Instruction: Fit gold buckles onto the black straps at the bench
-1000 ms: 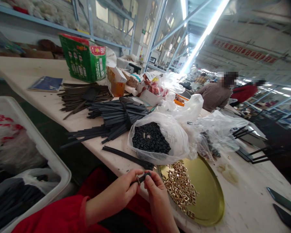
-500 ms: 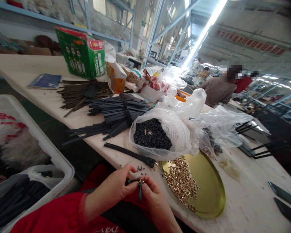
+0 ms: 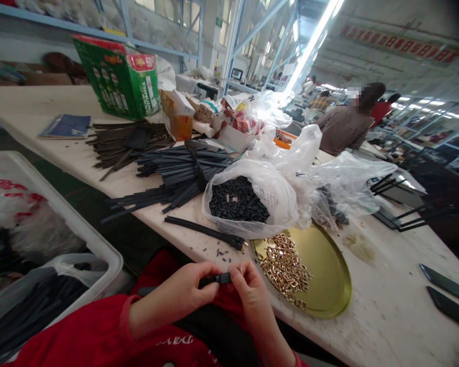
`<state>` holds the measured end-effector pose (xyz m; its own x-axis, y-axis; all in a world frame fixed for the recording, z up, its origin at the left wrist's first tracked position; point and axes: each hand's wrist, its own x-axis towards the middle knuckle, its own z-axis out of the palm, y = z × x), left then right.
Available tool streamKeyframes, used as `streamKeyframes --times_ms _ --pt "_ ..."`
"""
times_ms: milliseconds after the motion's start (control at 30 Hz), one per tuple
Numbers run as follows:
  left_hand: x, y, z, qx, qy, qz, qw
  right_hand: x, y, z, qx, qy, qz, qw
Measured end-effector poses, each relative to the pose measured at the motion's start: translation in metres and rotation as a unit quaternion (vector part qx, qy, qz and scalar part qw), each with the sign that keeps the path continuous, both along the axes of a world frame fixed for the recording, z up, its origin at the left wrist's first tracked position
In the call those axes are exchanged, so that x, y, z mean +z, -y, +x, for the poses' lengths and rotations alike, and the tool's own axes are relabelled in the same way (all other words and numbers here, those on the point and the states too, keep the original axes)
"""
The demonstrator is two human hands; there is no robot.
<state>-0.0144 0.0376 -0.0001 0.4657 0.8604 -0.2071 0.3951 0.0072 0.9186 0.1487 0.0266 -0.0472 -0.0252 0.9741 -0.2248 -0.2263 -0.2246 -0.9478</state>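
Note:
A black strap (image 3: pixel 223 278) runs between my two hands, over my lap at the table's front edge. My left hand (image 3: pixel 194 286) is closed round it, thumb and fingers pinching. My right hand (image 3: pixel 249 286) pinches at its other end; a small shiny bit shows at those fingertips, too small to make out. Just beyond, a bundle of finished-looking black straps (image 3: pixel 204 230) lies with gold metal at its tip. To the right, a gold tray (image 3: pixel 331 278) bears a heap of small gold buckles (image 3: pixel 285 270). Behind it stands a plastic bag (image 3: pixel 281 204) of small black loops (image 3: pixel 239 201).
Loose black straps (image 3: pixel 176 171) lie in piles at the back left, near a green carton (image 3: pixel 112 81) and a blue booklet (image 3: pixel 67 126). A white bin (image 3: pixel 115 262) stands left of the table. Two dark flat objects (image 3: pixel 447 285) lie far right. A person (image 3: pixel 342 127) sits beyond.
The strap end between my hands has turned from hanging downward to lying level. My right hand has moved slightly right, its fingers now at the strap's end. The view has shifted slightly.

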Motion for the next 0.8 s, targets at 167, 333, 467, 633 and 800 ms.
streamKeyframes --times_ms 167,333,467,633,800 --pt "0.0 -0.001 0.006 0.018 0.09 -0.134 0.987 -0.001 -0.001 0.006 0.033 0.142 0.042 0.988" --pt "-0.003 0.002 0.008 -0.011 0.151 -0.186 0.971 -0.002 0.007 0.013 0.172 -0.009 -0.059 0.983" --pt "0.0 0.004 0.009 -0.027 0.144 -0.206 0.968 -0.005 0.015 0.017 0.186 0.023 -0.053 0.981" --pt "0.006 0.005 0.009 -0.061 0.095 -0.216 0.97 -0.003 0.024 0.026 0.189 0.206 0.056 0.958" --pt "0.002 0.012 0.006 -0.106 0.048 -0.183 0.976 -0.014 0.032 0.024 0.225 0.123 0.003 0.967"
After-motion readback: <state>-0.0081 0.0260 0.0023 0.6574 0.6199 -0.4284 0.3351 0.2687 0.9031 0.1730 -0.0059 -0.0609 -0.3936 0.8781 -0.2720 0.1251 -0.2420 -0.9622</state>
